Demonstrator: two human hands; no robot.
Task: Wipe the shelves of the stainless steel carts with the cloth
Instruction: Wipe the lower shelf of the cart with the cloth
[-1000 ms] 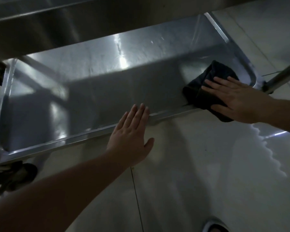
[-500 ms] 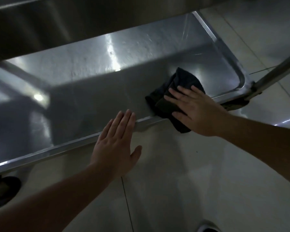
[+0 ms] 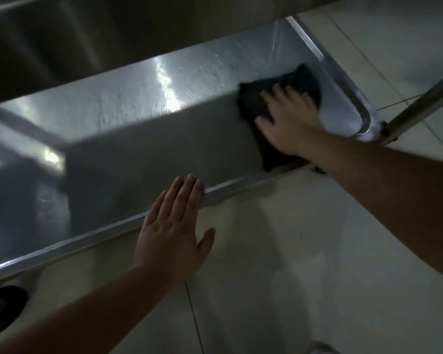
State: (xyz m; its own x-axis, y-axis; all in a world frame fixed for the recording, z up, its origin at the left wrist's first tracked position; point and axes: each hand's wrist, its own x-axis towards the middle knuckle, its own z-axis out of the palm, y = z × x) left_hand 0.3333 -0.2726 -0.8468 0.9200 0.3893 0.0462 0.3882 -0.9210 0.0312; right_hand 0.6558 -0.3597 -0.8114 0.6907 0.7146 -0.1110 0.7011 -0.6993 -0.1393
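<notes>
The left hand (image 3: 173, 227) lies flat, palm down, its 4 fingers straight and together, thumb splayed to the right, forearm reaching in from the lower left. The right hand (image 3: 290, 121) presses down flat with fingers spread, arm stretched in from the right.

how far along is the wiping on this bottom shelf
In hand: the right hand presses the dark cloth flat at the lower shelf's right end. The left hand braces its front rim. Which parts are already wiped cannot be told; the upper shelf shows no wiping.

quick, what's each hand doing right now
Left hand: open, flat on the shelf rim.
Right hand: open, pressing the dark cloth onto the shelf.
</notes>
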